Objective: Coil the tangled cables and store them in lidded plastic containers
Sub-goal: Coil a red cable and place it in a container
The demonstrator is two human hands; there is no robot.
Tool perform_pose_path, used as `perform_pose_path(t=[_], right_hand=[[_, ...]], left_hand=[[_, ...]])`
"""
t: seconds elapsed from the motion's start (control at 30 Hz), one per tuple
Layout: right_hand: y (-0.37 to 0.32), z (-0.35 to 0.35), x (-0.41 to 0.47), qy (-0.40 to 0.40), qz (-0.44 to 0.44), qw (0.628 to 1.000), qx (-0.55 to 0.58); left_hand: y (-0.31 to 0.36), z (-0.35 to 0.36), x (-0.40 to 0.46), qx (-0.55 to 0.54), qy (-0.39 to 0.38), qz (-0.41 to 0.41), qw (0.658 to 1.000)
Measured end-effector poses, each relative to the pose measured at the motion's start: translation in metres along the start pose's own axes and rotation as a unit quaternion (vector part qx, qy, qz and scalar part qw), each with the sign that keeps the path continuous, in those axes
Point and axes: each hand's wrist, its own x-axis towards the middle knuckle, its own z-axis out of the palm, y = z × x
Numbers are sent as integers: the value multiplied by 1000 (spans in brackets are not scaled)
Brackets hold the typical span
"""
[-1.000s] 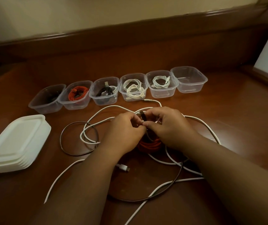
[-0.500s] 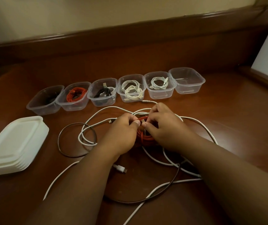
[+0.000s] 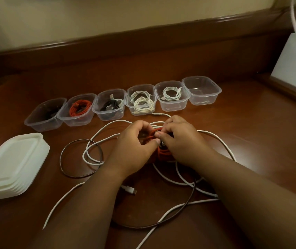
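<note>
Orange braided cable [image 3: 163, 152], half-coiled, sits pinched between my left hand [image 3: 134, 146] and right hand [image 3: 181, 141]; I judge coiling underway, next lifting it to the empty clear plastic container [image 3: 202, 90] beyond my right hand.

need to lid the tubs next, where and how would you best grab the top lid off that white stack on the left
Judging from its pose, take the top lid of the white lid stack by its raised rim on the long right-hand edge, coming in from the right and above. The lids lie flat and nested, so only the rim offers a lip to pinch, and that side faces open table. Both the left hand and right hand now hold the orange cable.
</note>
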Motion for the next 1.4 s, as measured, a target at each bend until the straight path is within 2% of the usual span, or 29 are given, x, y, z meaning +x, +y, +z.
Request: perform_pose_path(t=[0.13, 0.27, 0.4, 0.57, 1.0, 1.23, 1.3, 1.4], right_hand=[[-1, 0, -2, -15, 3, 1000, 18], [-2, 1, -2, -32, 14, 998, 48], [0, 4, -1, -43, 14, 998, 45], [0, -7, -3, -156, -5, 988, 5], [-2, -5, -4, -108, -23, 992, -66], [-3, -3, -6, -29, -36, 998, -45], [-4, -5, -6, -41, -30, 998, -41], [-6, -9, -7, -77, -19, 996, -50]], left_hand=[[-1, -4, -1, 6, 7, 5, 1000], [1, -8, 2, -60, -18, -66, 996], [0, -6, 2, -92, -15, -91, 991], [-1, -7, 3, -99, 5, -107, 989], [1, -1, -1, -46, 4, -60, 997], [2, 0, 1, 14, 28, -16, 999], [3, -1, 1, 14, 25, -11, 1000], [3, -7, 4, -57, 4, -47, 997]])
